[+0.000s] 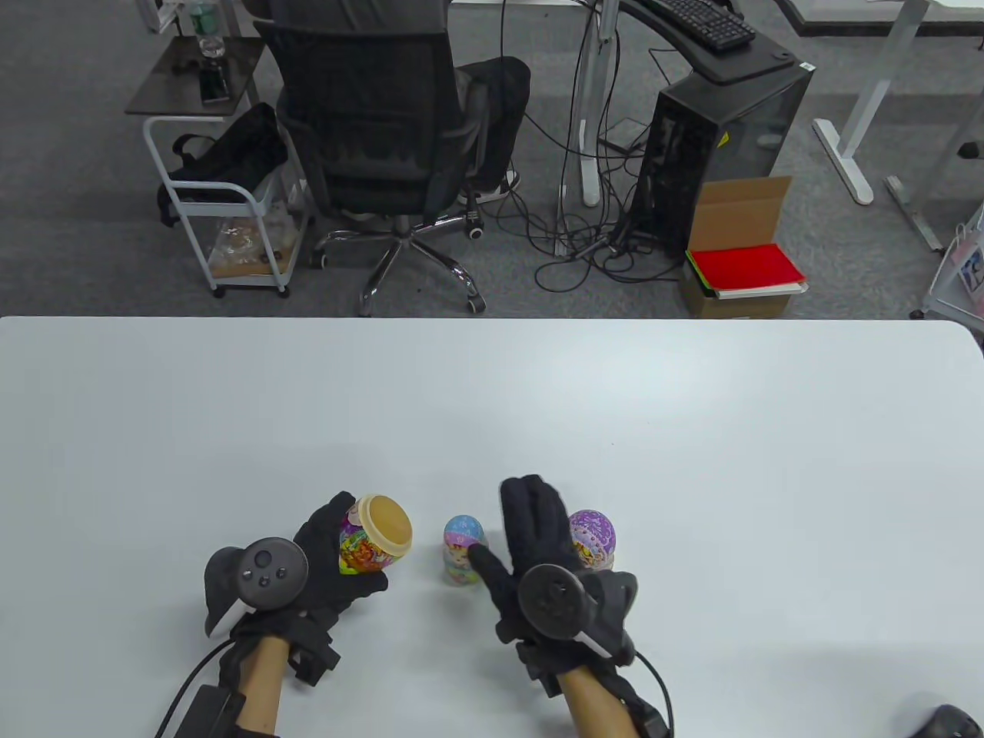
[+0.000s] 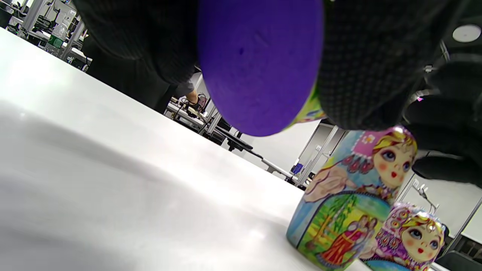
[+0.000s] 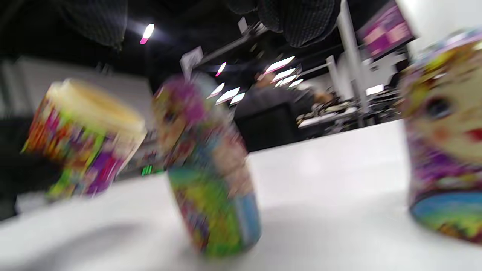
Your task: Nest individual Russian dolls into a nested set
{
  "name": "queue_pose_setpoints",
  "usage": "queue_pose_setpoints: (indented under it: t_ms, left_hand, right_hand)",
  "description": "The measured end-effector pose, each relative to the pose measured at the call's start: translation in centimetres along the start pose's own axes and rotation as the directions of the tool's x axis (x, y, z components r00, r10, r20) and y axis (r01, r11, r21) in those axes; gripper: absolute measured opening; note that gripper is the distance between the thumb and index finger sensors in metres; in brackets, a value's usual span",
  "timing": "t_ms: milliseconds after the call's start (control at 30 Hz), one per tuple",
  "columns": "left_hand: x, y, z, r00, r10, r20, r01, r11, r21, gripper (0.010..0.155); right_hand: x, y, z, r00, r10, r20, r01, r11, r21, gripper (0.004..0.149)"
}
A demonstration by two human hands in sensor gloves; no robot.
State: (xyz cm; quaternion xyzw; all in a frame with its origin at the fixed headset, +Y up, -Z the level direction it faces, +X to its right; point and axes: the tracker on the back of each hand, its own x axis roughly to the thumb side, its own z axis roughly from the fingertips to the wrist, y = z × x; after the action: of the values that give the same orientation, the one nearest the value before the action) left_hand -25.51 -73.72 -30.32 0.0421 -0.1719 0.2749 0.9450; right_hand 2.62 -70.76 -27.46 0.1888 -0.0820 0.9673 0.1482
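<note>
open doll half [image 1: 374, 536] tilted, off table | blue doll [image 1: 463, 549] upright | purple doll [image 1: 593, 538] upright, just right

The blue doll [image 1: 463, 549] stands in the gap between the two hands, close beside the right hand [image 1: 538, 550]. The purple doll [image 1: 593, 538] stands just right of that hand. Beyond the dolls the table [image 1: 492, 400] lies bare to its far edge.
</note>
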Motion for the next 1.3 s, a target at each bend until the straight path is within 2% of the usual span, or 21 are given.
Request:
queue_pose_setpoints:
  t_ms: [100,167,233,367,533,633,767,900,1000,1033,1133,1233,1300]
  left_hand:
    - [-0.1,0.0,0.1,1.0,-0.027,0.003,0.028,0.999,-0.017,0.108]
    - [-0.2,0.1,0.1,1.0,-0.022,0.001,0.022,1.0,-0.019,0.108]
    - [-0.4,0.1,0.1,1.0,0.0,-0.008,0.0,1.0,-0.022,0.108]
    - [-0.4,-0.3,0.0,1.0,-0.013,-0.002,0.012,0.998,-0.069,0.108]
    - [0.0,-0.7,0.0,1.0,-0.016,0.003,0.016,0.996,-0.083,0.108]
    - [0.4,-0.9,0.0,0.999,-0.024,0.023,0.026,0.994,-0.104,0.108]
    - [0.9,-1.3,-0.2,0.999,-0.023,0.041,0.028,0.991,-0.127,0.108]
    - [1.0,-1.7,-0.3,0.998,-0.037,0.044,0.043,0.988,-0.151,0.108]
    - [1.1,-1.8,-0.4,0.998,-0.028,0.047,0.035,0.986,-0.163,0.108]
    - [1.2,-1.9,-0.4,0.998,-0.018,0.052,0.027,0.986,-0.167,0.108]
    - [2.2,-2.2,-0.4,0.996,0.004,0.088,0.012,0.982,-0.187,0.108]
    - [3.5,-2.6,-0.4,0.99,0.021,0.14,0.006,0.981,-0.192,0.108]
    - [4.2,-2.7,-0.4,0.985,0.063,0.16,-0.034,0.984,-0.173,0.108]
  right_hand:
    - [1.4,2.2,-1.2,0.99,0.136,0.026,-0.138,0.985,0.104,0.08]
    - [1.3,3.0,-1.5,0.991,0.132,0.026,-0.135,0.98,0.144,0.072]
    - [0.9,2.9,-1.3,0.993,0.118,-0.015,-0.117,0.992,0.052,0.062]
    - [0.0,2.4,-0.7,0.999,0.03,-0.025,-0.028,0.998,0.062,0.062]
    - [0.2,2.5,-0.5,0.996,0.085,-0.032,-0.083,0.996,0.037,0.063]
    - [-0.1,2.6,-0.2,0.998,0.056,-0.031,-0.055,0.998,0.029,0.064]
    - [-0.8,2.1,0.4,0.999,0.041,-0.024,-0.042,0.998,-0.042,0.063]
    - [-1.7,0.5,1.0,0.994,-0.098,-0.048,0.092,0.989,-0.118,0.064]
    - [-2.4,-1.1,1.7,0.959,-0.28,-0.04,0.265,0.94,-0.216,0.064]
    - [-2.8,-1.6,2.1,0.929,-0.369,-0.023,0.353,0.903,-0.244,0.064]
    - [-3.1,-1.8,2.5,0.85,-0.526,0.033,0.518,0.824,-0.23,0.064]
    - [-2.9,-1.5,2.4,0.832,-0.552,0.054,0.549,0.806,-0.223,0.064]
    - [-2.8,-1.1,2.3,0.827,-0.557,0.075,0.561,0.809,-0.175,0.064]
